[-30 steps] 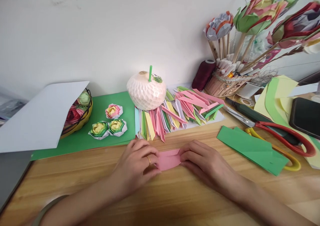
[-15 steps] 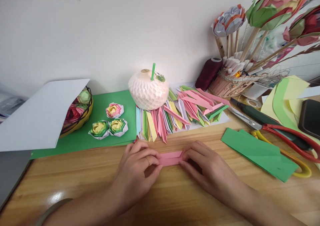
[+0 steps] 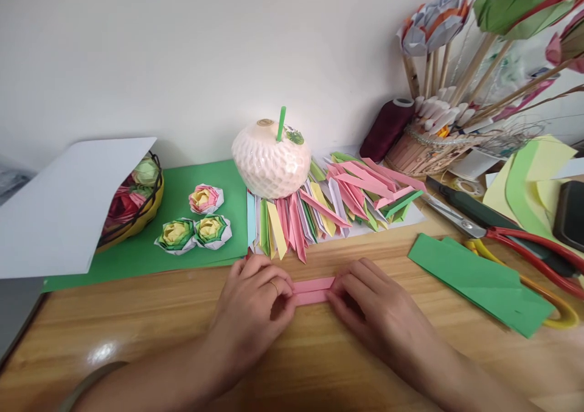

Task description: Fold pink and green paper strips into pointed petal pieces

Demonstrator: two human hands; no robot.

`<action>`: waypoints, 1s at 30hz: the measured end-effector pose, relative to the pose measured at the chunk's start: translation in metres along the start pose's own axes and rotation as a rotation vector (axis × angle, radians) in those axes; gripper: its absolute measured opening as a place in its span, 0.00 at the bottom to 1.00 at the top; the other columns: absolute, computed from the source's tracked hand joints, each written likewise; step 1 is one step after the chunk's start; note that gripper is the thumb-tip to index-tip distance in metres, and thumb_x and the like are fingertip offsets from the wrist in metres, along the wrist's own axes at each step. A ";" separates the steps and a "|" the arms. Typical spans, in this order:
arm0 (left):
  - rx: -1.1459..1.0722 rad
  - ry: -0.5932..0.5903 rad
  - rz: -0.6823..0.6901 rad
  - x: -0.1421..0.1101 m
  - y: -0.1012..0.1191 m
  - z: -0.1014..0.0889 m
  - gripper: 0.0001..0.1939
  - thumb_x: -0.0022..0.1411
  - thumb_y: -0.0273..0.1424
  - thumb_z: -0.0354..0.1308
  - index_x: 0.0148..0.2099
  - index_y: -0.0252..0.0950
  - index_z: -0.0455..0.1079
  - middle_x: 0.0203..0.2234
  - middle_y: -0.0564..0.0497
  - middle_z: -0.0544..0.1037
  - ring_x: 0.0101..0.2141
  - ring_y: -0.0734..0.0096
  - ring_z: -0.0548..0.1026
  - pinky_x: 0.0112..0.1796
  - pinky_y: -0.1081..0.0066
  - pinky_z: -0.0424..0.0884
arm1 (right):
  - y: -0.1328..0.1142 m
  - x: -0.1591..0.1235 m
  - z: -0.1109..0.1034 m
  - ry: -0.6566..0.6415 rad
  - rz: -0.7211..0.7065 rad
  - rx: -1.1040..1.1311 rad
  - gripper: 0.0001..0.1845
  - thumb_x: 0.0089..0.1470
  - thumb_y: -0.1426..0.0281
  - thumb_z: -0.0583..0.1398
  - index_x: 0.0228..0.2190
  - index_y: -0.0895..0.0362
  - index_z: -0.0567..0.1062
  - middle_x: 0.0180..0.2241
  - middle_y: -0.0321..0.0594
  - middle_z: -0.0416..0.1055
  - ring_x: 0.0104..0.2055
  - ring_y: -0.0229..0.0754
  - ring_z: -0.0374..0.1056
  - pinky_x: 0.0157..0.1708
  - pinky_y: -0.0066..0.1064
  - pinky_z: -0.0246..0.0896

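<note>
A narrow pink paper strip (image 3: 312,291) lies on the wooden table, with a lengthwise crease or folded edge along its middle. My left hand (image 3: 257,302) pinches its left end between thumb and fingers; a thin ring sits on one finger. At the other end, my right hand (image 3: 375,305) is closed on the strip the same way. Both ends of the paper are hidden under my fingertips. Just behind the hands lies a pile of folded paper strips (image 3: 360,184) in pink, green, yellow and white.
Behind stands a white textured ball-shaped ornament (image 3: 271,162) with a green straw. Folded paper flowers (image 3: 212,230) rest on green card (image 3: 182,174) at left, near a basket (image 3: 152,208) under white paper. At right are green paper strips (image 3: 479,281), red-handled scissors (image 3: 502,235) and a phone (image 3: 570,214).
The pink strip's lower edge has been folded up toward its middle, so a lengthwise line now shows. Both hands stay at its ends. The camera view has shifted slightly.
</note>
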State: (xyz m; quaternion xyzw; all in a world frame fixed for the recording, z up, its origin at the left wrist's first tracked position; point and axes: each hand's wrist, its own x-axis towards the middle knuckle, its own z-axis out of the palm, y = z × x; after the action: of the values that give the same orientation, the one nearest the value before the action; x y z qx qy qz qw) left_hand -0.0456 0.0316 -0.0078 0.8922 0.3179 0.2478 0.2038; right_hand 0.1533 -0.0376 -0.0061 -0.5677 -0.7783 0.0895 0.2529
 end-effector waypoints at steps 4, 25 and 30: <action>0.035 -0.025 0.002 0.002 0.001 0.000 0.07 0.56 0.21 0.57 0.28 0.37 0.65 0.28 0.58 0.76 0.34 0.68 0.67 0.36 0.65 0.56 | -0.001 0.001 0.001 0.012 0.008 -0.003 0.12 0.59 0.77 0.51 0.25 0.56 0.66 0.26 0.38 0.64 0.30 0.41 0.60 0.29 0.32 0.58; 0.292 0.126 0.424 -0.002 -0.007 -0.001 0.12 0.67 0.23 0.48 0.47 0.38 0.70 0.40 0.52 0.78 0.44 0.63 0.68 0.46 0.61 0.59 | 0.002 -0.002 -0.010 -0.073 -0.118 -0.150 0.12 0.60 0.73 0.53 0.43 0.54 0.73 0.38 0.43 0.71 0.38 0.45 0.63 0.37 0.37 0.62; 0.347 0.031 0.599 -0.009 -0.011 0.001 0.14 0.69 0.22 0.45 0.51 0.32 0.69 0.45 0.49 0.77 0.53 0.65 0.68 0.60 0.51 0.44 | -0.005 -0.004 -0.010 -0.057 -0.190 -0.236 0.17 0.64 0.74 0.46 0.41 0.59 0.74 0.35 0.45 0.73 0.38 0.44 0.65 0.37 0.38 0.64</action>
State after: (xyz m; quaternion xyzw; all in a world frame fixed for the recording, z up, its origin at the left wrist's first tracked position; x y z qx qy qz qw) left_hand -0.0562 0.0339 -0.0171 0.9634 0.0825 0.2524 -0.0375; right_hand 0.1548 -0.0442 0.0038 -0.5144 -0.8405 -0.0111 0.1695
